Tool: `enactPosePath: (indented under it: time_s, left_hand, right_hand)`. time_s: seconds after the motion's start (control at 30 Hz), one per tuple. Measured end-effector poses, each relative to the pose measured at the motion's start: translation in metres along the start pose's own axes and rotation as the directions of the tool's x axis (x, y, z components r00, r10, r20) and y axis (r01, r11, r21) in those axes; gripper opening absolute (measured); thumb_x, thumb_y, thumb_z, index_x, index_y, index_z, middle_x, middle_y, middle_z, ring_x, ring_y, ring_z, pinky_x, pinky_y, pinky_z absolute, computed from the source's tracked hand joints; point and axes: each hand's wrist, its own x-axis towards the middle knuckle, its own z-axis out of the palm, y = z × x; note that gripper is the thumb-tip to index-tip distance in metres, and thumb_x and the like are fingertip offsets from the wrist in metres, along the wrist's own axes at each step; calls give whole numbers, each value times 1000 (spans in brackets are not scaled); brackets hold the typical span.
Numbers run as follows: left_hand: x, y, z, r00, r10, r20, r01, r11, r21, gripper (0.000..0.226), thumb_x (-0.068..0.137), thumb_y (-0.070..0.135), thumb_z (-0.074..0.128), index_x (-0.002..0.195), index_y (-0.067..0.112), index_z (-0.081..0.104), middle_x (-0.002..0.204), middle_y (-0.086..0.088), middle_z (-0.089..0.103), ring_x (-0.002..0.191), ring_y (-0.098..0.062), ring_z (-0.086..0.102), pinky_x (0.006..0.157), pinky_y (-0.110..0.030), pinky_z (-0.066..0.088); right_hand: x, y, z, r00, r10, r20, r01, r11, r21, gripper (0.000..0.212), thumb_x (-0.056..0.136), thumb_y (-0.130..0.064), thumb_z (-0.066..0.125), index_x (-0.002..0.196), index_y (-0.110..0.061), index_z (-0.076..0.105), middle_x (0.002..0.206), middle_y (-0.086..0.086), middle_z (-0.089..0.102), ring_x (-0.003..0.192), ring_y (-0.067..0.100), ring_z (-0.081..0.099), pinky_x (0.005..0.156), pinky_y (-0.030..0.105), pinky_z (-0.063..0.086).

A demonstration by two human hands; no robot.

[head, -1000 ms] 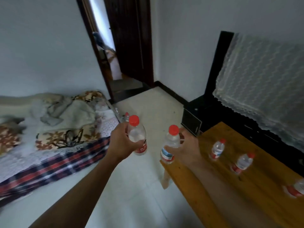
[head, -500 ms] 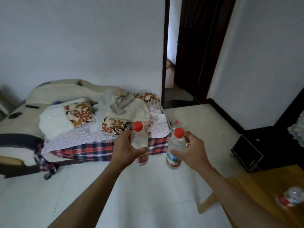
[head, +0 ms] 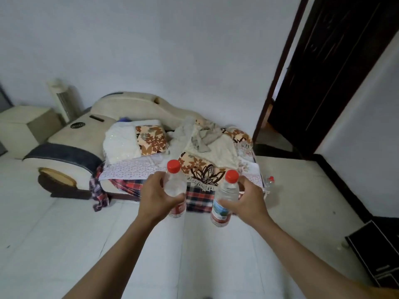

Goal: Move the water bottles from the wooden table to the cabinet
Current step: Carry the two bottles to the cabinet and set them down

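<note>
My left hand (head: 156, 198) grips a clear water bottle (head: 174, 184) with a red cap and red label, held upright in front of me. My right hand (head: 248, 201) grips a second water bottle (head: 225, 198) with a red cap and a blue and red label, also upright. Both are held out at chest height over the white tiled floor. The wooden table and the cabinet are out of view.
A cream sofa (head: 133, 108) piled with blankets and a plaid cloth (head: 200, 197) lies straight ahead. Another bottle (head: 269, 182) stands on the floor by its right end. A dark door (head: 323, 67) is at the right, a black box (head: 375, 249) at lower right.
The view has swung left away from the wooden table, which has left the frame. Both hands keep their bottles. The sofa now fills the middle of the view.
</note>
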Motion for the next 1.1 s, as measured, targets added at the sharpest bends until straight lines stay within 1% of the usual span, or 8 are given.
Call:
enactPosePath:
  time_s: [0.17,0.27,0.33,0.43,0.67,0.83,0.97,1.1]
  left_hand:
    - [32,-42,-30,995,-70,-71,74,996,50,56,55,37,91,98,23,57,96,5,63,87,-18,60,74,-42,58]
    - [61,-64,-45,987,-121,-103,129,989,78,61,57,40,91,106,28,56,103,7,63,93,-18,62,73,-31,57]
    - [84,-76,-54,980,-153,-130,167,981,99,66,59,42,92,113,28,57,111,7,64,97,-16,63,74,-23,52]
    - [118,-87,-74,957,-209,-203,233,967,100,71,61,37,93,120,24,57,119,5,64,103,-16,62,83,-28,55]
    - [167,-110,-132,880,-290,-376,353,929,110,66,64,29,93,118,16,58,108,6,59,96,-16,59,78,-25,49]
    - [186,-147,-182,834,-326,-445,410,906,106,60,64,24,92,113,17,58,106,2,61,95,-20,61,83,-34,57]
    - [200,-198,-226,795,-342,-501,446,889,101,58,62,28,92,107,20,58,103,0,63,92,-20,61,80,-40,60]
    - [229,-252,-275,803,-346,-485,452,884,117,59,61,37,90,107,24,56,103,2,62,91,-17,61,79,-37,60]
  right_hand:
    - [51,-19,56,995,-63,81,62,998,8,50,57,-26,89,95,-35,59,89,-16,66,83,0,62,67,15,46]
    - [90,-29,92,986,-101,133,97,995,36,48,58,-25,89,95,-33,59,89,-18,66,82,-3,62,65,8,44]
    - [120,-36,117,978,-127,166,118,991,64,46,56,-29,88,93,-29,61,88,-14,67,82,3,64,68,18,51]
    - [163,-54,153,960,-179,213,158,981,113,43,55,-29,87,90,-28,61,83,-12,67,77,4,63,68,28,54]
    - [239,-113,229,886,-314,342,265,947,183,50,59,-25,90,97,-32,58,90,-17,64,84,-1,62,67,13,49]
    - [273,-151,298,833,-369,413,311,929,203,49,58,-33,88,97,-31,59,91,-13,65,86,5,63,72,27,58]
    - [289,-189,358,794,-410,448,358,912,199,49,61,-29,89,99,-28,59,90,-17,62,85,1,60,66,10,46]
    - [301,-238,417,770,-442,460,404,896,185,45,60,-28,89,93,-28,59,86,-13,64,80,2,61,64,10,48]
